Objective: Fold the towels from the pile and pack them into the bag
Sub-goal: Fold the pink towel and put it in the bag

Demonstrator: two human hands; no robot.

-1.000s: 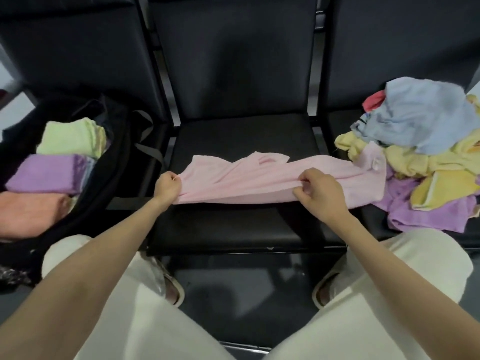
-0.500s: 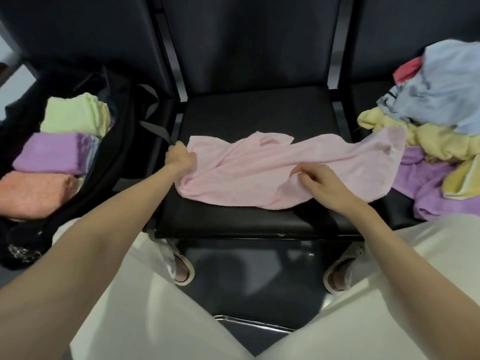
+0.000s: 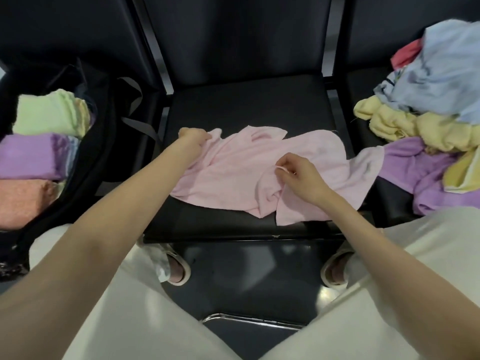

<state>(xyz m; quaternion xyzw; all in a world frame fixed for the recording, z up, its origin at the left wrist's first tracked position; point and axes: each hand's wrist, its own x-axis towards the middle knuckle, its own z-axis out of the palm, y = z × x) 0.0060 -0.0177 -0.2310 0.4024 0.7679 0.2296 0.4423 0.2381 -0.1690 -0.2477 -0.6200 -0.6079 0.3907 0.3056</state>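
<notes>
Pinching pink towel (image 3: 233, 175), both hands | black chair seat (image 3: 246, 105) | dark floor (image 3: 246, 281)

Your black seat (image 3: 249, 100) at frame centre carries the rumpled pink towel (image 3: 233, 175); the right seat holds the towel pile (image 3: 428, 126), the left the bag (image 3: 104, 120).

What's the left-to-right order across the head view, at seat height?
black bag holding folded towels → left hand gripping the pink towel → right hand pinching the same towel → pile of unfolded towels
</notes>
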